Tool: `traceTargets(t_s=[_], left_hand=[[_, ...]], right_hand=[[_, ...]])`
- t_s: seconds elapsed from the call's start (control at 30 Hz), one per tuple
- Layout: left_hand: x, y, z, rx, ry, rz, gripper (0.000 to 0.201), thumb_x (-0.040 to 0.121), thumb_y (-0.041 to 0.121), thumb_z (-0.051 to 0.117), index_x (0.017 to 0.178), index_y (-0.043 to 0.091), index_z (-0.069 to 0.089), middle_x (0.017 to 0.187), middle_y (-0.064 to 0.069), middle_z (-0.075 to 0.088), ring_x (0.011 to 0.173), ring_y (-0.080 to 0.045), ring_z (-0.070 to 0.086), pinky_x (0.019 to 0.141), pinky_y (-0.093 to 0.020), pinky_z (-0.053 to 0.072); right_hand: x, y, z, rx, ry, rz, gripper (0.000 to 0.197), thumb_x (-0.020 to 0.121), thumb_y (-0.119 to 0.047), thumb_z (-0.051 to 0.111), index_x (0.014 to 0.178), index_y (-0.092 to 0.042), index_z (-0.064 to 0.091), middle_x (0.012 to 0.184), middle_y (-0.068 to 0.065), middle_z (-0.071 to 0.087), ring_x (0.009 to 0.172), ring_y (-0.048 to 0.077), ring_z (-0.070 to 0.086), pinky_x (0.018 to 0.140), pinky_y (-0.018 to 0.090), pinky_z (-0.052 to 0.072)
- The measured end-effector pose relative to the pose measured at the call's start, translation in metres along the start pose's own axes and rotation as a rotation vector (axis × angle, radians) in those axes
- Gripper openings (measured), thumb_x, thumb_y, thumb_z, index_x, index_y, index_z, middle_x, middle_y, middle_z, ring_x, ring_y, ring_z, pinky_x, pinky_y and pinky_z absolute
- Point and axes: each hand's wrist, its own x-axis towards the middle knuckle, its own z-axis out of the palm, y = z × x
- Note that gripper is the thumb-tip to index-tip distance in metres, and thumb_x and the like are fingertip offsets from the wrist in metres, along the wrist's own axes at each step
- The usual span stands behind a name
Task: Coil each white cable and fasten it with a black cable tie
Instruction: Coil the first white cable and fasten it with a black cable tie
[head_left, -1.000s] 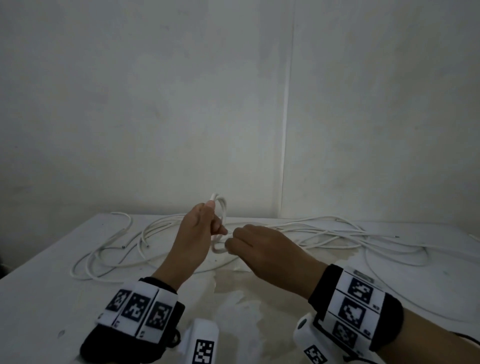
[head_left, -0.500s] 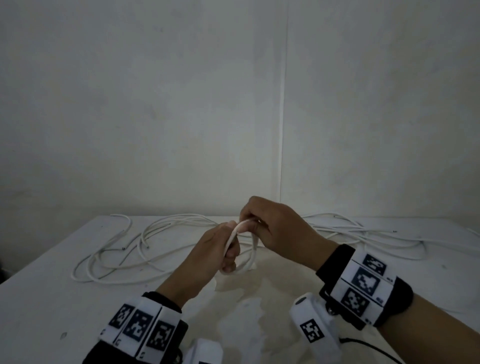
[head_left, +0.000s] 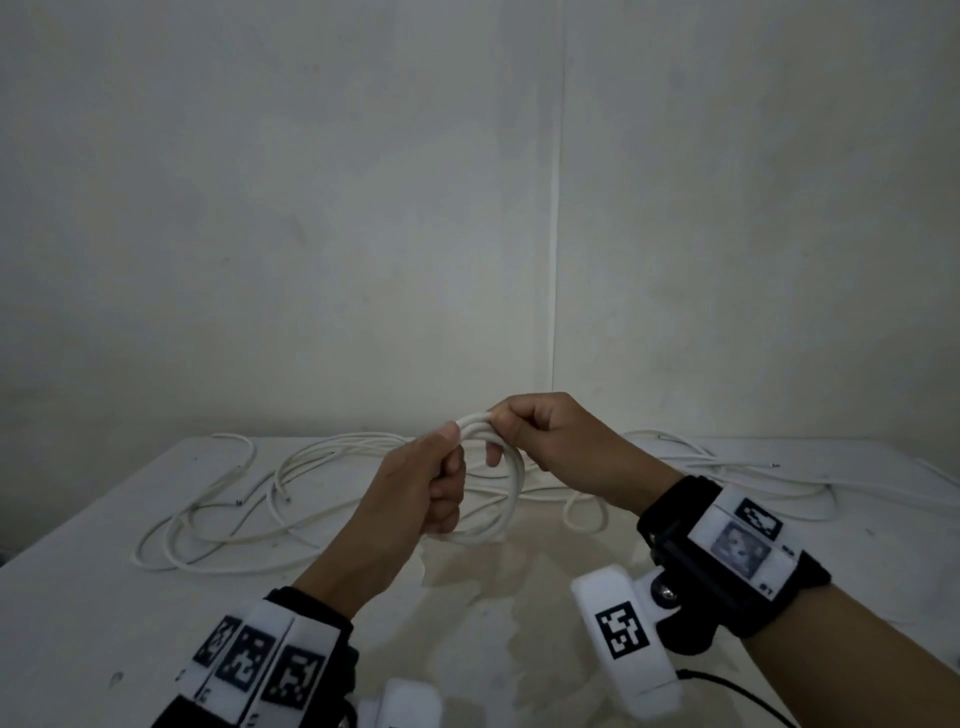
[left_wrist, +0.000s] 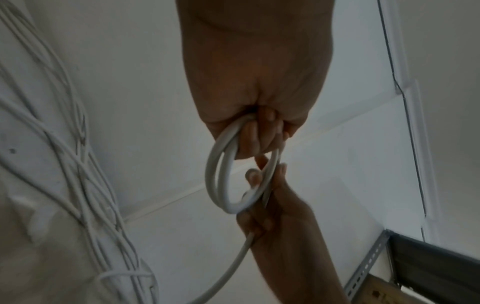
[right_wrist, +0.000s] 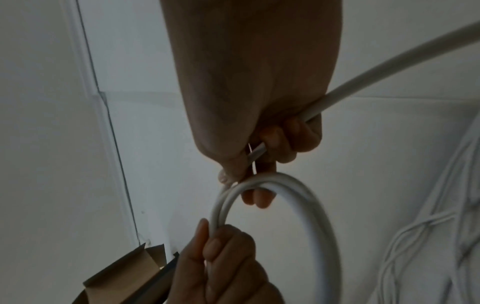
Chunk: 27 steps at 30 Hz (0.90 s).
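Your right hand (head_left: 545, 441) has lifted another turn onto the round white plastic cable coil (head_left: 511, 493), now gripped by both it and your left hand (head_left: 415, 499) above the desk (head_left: 78, 597); coiling progresses.

White table (head_left: 93, 613) set in a room corner, walls behind & to the right. Top is scuffed; big yellowish stain (head_left: 519, 597) in the near-middle. Loose white cables (head_left: 218, 525) sprawl across the far half, overlapping in wide loops, from left side to right edge. A few cut ends (head_left: 287, 500) show on the left. Small dark spot (head_left: 115, 678) near front-left.
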Motion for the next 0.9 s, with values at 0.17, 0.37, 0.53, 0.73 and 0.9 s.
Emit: traceTargets(t_s=[0.17, 0.37, 0.53, 0.73, 0.9], left_hand=[[0.005, 0.006, -0.01, -0.028, -0.164, -0.05, 0.032, 0.091, 0.031, 0.037, 0.067, 0.011, 0.043, 0.047, 0.008, 0.034, 0.039, -0.006, 0.028, 0.046, -0.019, 0.035], [0.003, 0.004, -0.006, -0.015, -0.11, -0.065, 0.038, 0.098, 0.025, 0.031, 0.063, 0.012, 0.039, 0.043, 0.01, 0.029, 0.036, -0.004, 0.025, 0.044, -0.018, 0.033], [0.0, 0.0, 0.0, -0.157, 0.022, -0.02, 0.039, 0.098, 0.023, 0.033, 0.06, 0.013, 0.036, 0.042, 0.009, 0.025, 0.034, -0.004, 0.021, 0.037, -0.016, 0.025], [0.013, 0.01, -0.03, -0.413, 0.186, 0.119, 0.038, 0.099, 0.027, 0.03, 0.064, 0.015, 0.036, 0.038, 0.008, 0.027, 0.03, -0.001, 0.022, 0.033, -0.013, 0.025], [0.019, 0.019, -0.05, -0.445, 0.278, 0.202, 0.037, 0.1, 0.028, 0.03, 0.065, 0.016, 0.035, 0.039, 0.011, 0.027, 0.031, -0.002, 0.023, 0.035, -0.013, 0.025]], right_hand=[[-0.003, 0.003, -0.004, -0.084, 0.098, -0.059, 0.036, 0.097, -0.017, 0.043, 0.063, -0.021, 0.053, 0.056, -0.011, 0.05, 0.053, 0.008, 0.04, 0.057, 0.018, 0.035], [-0.002, 0.003, -0.005, -0.187, 0.085, -0.061, 0.038, 0.096, -0.02, 0.044, 0.061, -0.031, 0.05, 0.052, -0.017, 0.052, 0.049, 0.004, 0.04, 0.055, 0.019, 0.035], [-0.007, 0.012, 0.006, -0.164, 0.173, -0.087, 0.022, 0.097, -0.02, 0.042, 0.094, -0.022, 0.064, 0.071, -0.011, 0.06, 0.066, 0.012, 0.055, 0.067, 0.025, 0.044], [-0.024, 0.04, -0.004, -0.089, 0.389, -0.073, 0.032, 0.096, -0.005, 0.043, 0.119, -0.025, 0.052, 0.068, -0.003, 0.053, 0.05, -0.002, 0.046, 0.054, 0.006, 0.034], [-0.026, 0.058, 0.003, -0.299, 0.378, 0.0, 0.025, 0.095, -0.014, 0.048, 0.114, -0.005, 0.062, 0.074, -0.015, 0.059, 0.071, -0.008, 0.059, 0.067, 0.006, 0.039]])
